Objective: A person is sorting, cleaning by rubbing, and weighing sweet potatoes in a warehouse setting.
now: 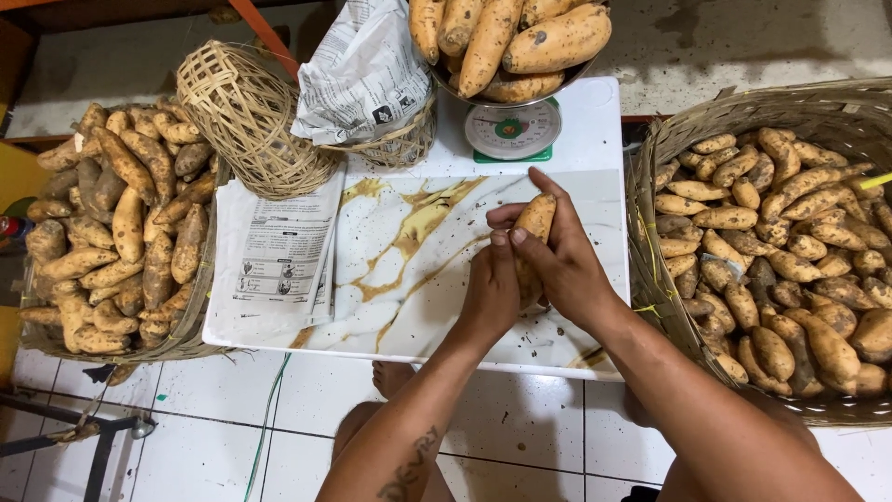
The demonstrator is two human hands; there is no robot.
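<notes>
both hands (530, 274) around one sweet potato (535, 223), tip above fingers

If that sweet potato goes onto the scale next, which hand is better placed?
Probably the right hand: it wraps the sweet potato higher than the left hand, nearer the scale.

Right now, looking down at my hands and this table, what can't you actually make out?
- Sweet potato: only its top shows in the head view; left hand and right hand cover the rest.
- Scale dial: markings too small to read.
- Scale pan: cut off by the top edge, so the pile's full height is unseen.
- Right basket: cut off by the right edge.
- Newspaper-lined basket: paper hides its contents.
</notes>
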